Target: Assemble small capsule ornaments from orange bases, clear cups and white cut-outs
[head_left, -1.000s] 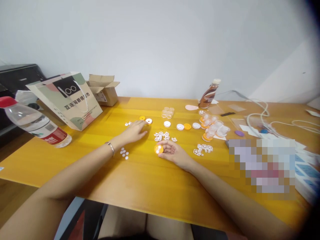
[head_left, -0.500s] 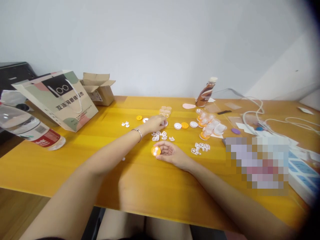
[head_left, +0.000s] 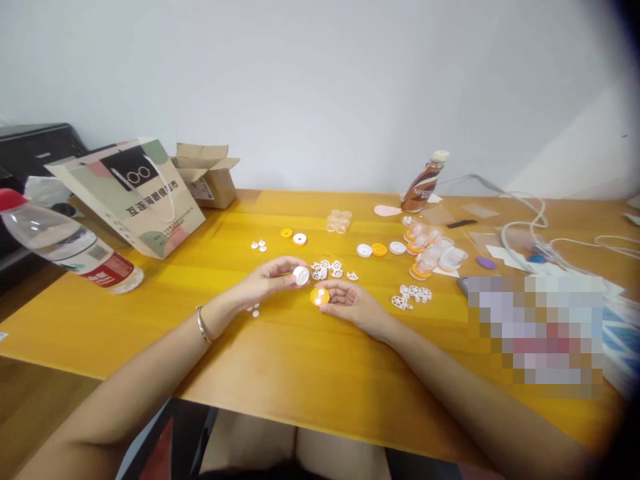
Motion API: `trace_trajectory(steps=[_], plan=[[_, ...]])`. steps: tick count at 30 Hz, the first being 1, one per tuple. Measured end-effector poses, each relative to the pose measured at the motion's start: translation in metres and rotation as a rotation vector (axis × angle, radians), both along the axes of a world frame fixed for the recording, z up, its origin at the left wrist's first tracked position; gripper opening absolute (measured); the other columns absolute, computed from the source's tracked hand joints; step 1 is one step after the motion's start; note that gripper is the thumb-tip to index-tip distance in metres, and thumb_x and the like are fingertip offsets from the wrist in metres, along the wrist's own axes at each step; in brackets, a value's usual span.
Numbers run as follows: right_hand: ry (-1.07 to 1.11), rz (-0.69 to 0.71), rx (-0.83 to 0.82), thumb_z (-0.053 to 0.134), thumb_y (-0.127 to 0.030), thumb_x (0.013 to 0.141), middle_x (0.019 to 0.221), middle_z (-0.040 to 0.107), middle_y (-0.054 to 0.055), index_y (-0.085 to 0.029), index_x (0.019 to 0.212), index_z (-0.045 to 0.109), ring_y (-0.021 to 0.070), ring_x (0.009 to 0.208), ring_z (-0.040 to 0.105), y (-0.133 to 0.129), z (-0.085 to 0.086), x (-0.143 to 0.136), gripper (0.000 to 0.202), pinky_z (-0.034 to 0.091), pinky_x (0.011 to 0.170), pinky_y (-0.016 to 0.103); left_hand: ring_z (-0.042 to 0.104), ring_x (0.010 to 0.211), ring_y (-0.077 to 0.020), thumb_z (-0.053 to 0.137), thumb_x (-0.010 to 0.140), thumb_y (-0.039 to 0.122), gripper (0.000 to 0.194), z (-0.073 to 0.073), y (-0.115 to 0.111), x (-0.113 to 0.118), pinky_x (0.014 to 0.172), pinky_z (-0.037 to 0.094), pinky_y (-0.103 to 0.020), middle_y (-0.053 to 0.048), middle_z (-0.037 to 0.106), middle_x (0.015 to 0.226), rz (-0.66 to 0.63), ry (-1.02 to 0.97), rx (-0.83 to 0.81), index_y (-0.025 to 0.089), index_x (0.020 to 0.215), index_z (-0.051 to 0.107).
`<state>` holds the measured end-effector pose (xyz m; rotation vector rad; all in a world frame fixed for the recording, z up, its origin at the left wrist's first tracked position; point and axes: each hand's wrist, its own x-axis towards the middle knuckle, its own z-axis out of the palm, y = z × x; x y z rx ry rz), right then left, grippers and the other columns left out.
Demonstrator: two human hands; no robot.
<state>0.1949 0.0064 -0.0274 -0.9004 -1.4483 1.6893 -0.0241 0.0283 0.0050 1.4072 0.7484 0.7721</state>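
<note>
Between the thumb and fingers of my left hand (head_left: 267,280) is a small round white plastic cap (head_left: 301,275), held tilted above the table. My right hand (head_left: 357,308) grips an orange round disc (head_left: 320,297) by its edge, with white round pieces on its face. The two parts are close together but apart. Just beyond them lie several white spoked pieces (head_left: 327,268). More white wheel-like pieces (head_left: 411,295) lie right of my right hand. A few small white pieces (head_left: 256,312) show partly behind my left wrist.
Clear round cups (head_left: 339,221), a white ring (head_left: 299,239) and an orange ring (head_left: 379,250) lie farther back. Clear-and-orange assemblies (head_left: 433,252) cluster at right, near a brown bottle (head_left: 425,183). A paper bag (head_left: 135,200), a cardboard box (head_left: 210,180) and a large bottle (head_left: 75,247) stand left.
My left hand has come back toward me from the middle of the table, now with the white cap in its fingers. My right hand keeps the orange disc in nearly the same place.
</note>
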Motion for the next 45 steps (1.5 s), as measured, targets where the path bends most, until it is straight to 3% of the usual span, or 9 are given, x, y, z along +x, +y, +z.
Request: trace_trajectory(steps=[10,17,20,24,30,45], plan=[[-0.014,-0.05,0.01,0.072,-0.021,0.061,0.082,0.064,-0.001,-0.019,0.098,0.061,0.0092,0.071,0.058,0.002,-0.002,-0.002,0.039,0.047,0.08,0.029,0.055,0.1,-0.0149,0.053,0.084,0.017,0.026,-0.005,-0.011,0.015,0.09,0.042,-0.034,-0.008,0.058,0.106,-0.122,0.104,0.199,0.016,0.109,0.049],[-0.036,-0.016,0.048,0.07,-0.023,0.065,0.083,0.065,0.0,-0.019,0.101,0.06,0.0101,0.074,0.06,0.001,-0.007,-0.003,0.037,0.046,0.08,0.028,0.052,0.103,-0.0167,0.049,0.085,0.018,0.03,-0.006,-0.027,0.021,0.092,0.043,-0.035,-0.008,0.054,0.11,-0.016,0.397,0.59,0.021,0.115,0.051],[-0.032,-0.042,0.056,0.071,-0.024,0.064,0.08,0.065,-0.001,-0.02,0.1,0.059,0.0106,0.074,0.061,0.001,-0.008,-0.004,0.038,0.047,0.08,0.029,0.051,0.104,-0.0166,0.049,0.084,0.016,0.037,-0.008,-0.03,0.022,0.093,0.042,-0.035,-0.007,0.054,0.111,0.016,0.464,0.683,0.023,0.12,0.047],[-0.037,-0.07,0.044,0.072,-0.025,0.062,0.079,0.067,-0.001,-0.02,0.094,0.059,0.0123,0.075,0.062,-0.001,-0.005,-0.005,0.035,0.047,0.083,0.032,0.052,0.101,-0.0161,0.047,0.085,0.015,0.04,-0.011,-0.032,0.023,0.09,0.044,-0.034,-0.007,0.054,0.11,0.058,0.509,0.68,0.023,0.124,0.043],[-0.041,-0.089,0.029,0.073,-0.028,0.06,0.081,0.069,0.001,-0.019,0.086,0.06,0.0149,0.078,0.064,-0.006,-0.001,-0.007,0.03,0.047,0.085,0.036,0.055,0.089,-0.0157,0.048,0.085,0.019,0.033,-0.013,-0.034,0.024,0.08,0.047,-0.031,-0.006,0.057,0.099,0.077,0.567,0.689,0.022,0.118,0.05],[0.009,-0.099,-0.046,0.074,-0.022,0.056,0.075,0.068,-0.001,-0.02,0.082,0.061,0.0141,0.073,0.063,-0.005,-0.004,-0.008,0.029,0.048,0.081,0.034,0.056,0.083,-0.0157,0.049,0.085,0.021,0.029,-0.013,-0.039,0.024,0.073,0.048,-0.03,-0.007,0.06,0.094,0.099,0.655,0.818,0.018,0.114,0.051]])
